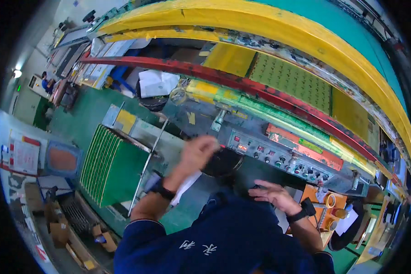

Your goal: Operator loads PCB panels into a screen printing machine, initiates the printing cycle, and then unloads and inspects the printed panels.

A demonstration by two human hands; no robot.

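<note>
My left hand (197,153) is raised in front of the grey machine's front face, close to the left end of its control panel (278,157). Motion smears its fingers, and I see nothing held in it. My right hand (274,195) hovers lower and to the right, fingers stretched and apart, with nothing in it. Dark bands circle both wrists. Between the hands lies a round black object (223,162), partly hidden by my body. On the machine bed behind the panel rests a green board (290,82) with a pattern of small marks, beneath a long yellow frame (260,16).
A red bar (205,71) spans the machine front. At left stands a rack of green boards (114,169) beside a metal rail (147,169). Rolls of tape (330,200) sit on an orange table at right. Cardboard boxes (59,232) fill the lower left. Another person (45,83) is far off.
</note>
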